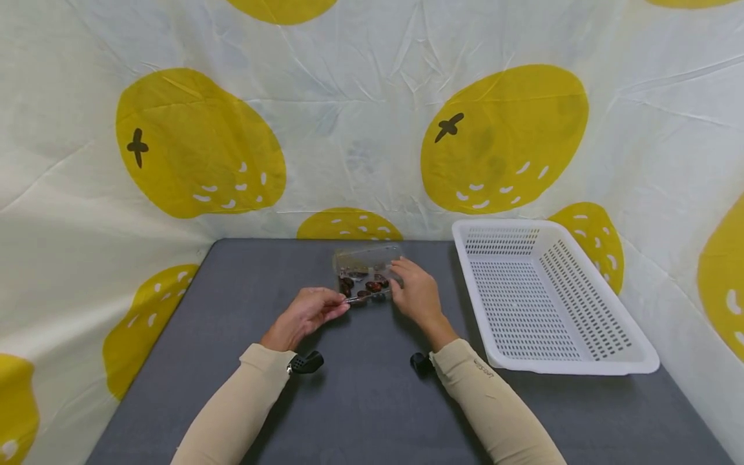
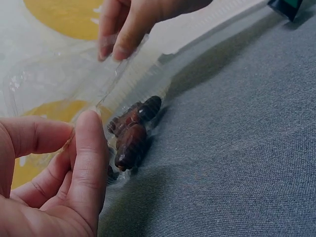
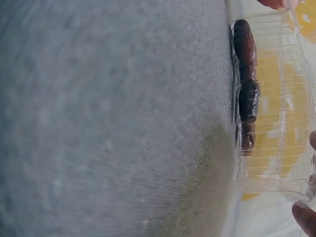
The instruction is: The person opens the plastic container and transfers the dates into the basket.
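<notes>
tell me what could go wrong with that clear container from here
The left fingers pinch just the edge of the clear container, so its thin-looking plastic might bend or slip. If it tips, the dark brown pieces inside could slide together, perhaps spilling through any opening.

Head view: dark pieces (image 1: 374, 285) too small to count; right hand (image 1: 417, 294) hides part of the clear container's (image 1: 372, 252) right side. Sleeve lettering (image 1: 484, 367) too small to read. Both sleeves (image 1: 500, 403) and bench (image 1: 360, 400) cut off near. Right wrist view: bench blurred. Left wrist view: left hand (image 2: 59, 182) cut off.
</notes>
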`<state>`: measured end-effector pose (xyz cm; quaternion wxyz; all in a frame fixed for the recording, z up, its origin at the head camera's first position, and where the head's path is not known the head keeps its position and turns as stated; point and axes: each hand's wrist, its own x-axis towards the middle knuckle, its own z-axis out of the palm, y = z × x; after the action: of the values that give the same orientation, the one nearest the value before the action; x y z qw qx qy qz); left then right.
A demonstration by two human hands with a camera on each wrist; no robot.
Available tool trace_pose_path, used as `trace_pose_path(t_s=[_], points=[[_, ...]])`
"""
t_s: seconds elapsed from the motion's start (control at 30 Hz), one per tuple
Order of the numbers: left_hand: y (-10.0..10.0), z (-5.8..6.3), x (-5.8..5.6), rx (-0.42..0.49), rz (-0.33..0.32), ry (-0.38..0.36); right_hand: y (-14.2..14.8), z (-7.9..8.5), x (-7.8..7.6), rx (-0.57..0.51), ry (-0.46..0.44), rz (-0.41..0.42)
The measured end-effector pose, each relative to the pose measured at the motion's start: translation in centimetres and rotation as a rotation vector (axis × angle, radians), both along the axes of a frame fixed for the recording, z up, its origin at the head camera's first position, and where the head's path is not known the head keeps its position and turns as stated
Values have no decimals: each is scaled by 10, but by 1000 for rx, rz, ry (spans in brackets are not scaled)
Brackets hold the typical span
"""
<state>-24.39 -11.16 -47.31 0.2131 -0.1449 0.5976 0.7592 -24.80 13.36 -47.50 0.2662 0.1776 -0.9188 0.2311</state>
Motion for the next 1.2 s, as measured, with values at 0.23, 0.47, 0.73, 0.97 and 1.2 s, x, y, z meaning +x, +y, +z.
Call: trace_pose_path(t_s=[0.23,0.47,0.73,0.97,1.2], points=[[-2,0,0,-9,-16,7,3,-1,2,-38,30,-2],[-8,0,-1,-28,-13,20,7,10,0,-79,94,-4],[-14,0,1,-27,-62,18,10,12,-3,-228,116,54],[-21,-2,-3,-12,-87,10,10,14,-10,-419,113,50],[-26,-2,-3,-14,-107,21,9,15,-17,-588,-56,-23]])
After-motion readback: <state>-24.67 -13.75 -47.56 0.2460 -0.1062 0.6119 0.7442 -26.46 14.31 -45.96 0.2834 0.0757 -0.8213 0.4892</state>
